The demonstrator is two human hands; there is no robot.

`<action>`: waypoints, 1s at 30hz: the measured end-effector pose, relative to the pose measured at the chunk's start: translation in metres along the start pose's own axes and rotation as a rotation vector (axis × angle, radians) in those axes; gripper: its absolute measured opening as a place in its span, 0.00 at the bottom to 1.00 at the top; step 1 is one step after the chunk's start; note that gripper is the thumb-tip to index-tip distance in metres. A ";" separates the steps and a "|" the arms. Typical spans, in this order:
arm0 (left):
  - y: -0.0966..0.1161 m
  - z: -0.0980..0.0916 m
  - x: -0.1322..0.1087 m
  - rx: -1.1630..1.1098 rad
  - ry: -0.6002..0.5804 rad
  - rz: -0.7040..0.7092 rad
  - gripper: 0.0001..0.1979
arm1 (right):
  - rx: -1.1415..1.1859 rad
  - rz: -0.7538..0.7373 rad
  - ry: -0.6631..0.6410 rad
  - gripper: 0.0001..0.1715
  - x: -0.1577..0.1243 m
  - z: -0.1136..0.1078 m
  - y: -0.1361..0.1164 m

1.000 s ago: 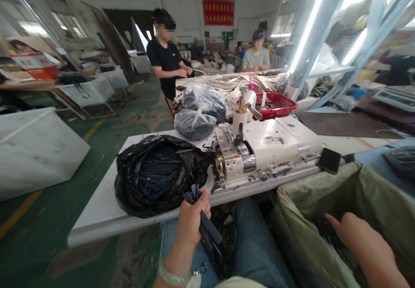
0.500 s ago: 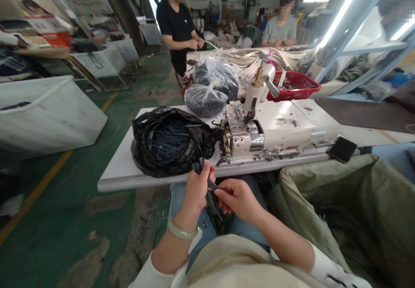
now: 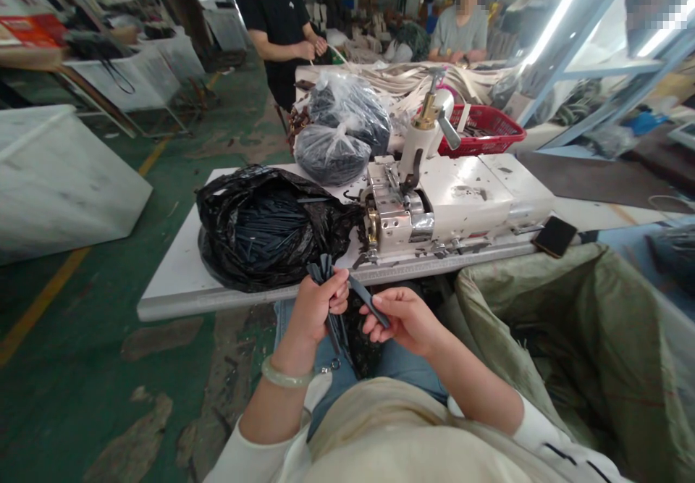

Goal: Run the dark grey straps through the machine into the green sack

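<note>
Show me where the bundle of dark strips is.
Low centre of the head view: the bundle of dark strips sits in the left hand, just in front of the black bag, beside the right hand pinching one strip.

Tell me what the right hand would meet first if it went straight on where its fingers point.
Probably the left hand: the right hand, pinching one dark strip, points leftward at it and at the bundle of dark strips it grips. The gap looks small, though depth is unclear.
</note>
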State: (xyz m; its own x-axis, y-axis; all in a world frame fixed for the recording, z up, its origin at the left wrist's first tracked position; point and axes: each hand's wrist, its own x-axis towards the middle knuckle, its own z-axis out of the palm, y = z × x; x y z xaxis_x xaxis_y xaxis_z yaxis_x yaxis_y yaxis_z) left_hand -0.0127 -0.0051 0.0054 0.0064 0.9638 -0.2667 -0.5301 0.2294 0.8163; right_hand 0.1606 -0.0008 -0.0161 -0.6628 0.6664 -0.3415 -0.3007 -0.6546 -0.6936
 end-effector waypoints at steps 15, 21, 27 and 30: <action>-0.004 0.000 0.009 0.058 0.109 -0.029 0.14 | -0.300 -0.424 0.402 0.19 0.048 -0.054 -0.067; -0.005 0.001 0.012 0.035 0.111 -0.041 0.14 | -0.177 -0.385 0.403 0.15 0.062 -0.070 -0.101; -0.003 0.003 0.013 0.048 0.120 -0.050 0.16 | -0.132 -0.451 0.510 0.13 0.069 -0.067 -0.105; -0.002 0.004 0.013 0.030 0.111 -0.068 0.16 | -0.107 -0.552 0.622 0.14 0.056 -0.073 -0.106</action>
State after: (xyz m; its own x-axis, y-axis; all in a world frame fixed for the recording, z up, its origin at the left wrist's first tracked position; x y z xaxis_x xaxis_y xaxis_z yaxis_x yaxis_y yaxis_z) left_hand -0.0086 0.0079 0.0024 -0.0538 0.9252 -0.3756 -0.5063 0.2990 0.8089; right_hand 0.2051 0.1319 -0.0080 0.0688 0.9771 -0.2012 -0.3840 -0.1602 -0.9093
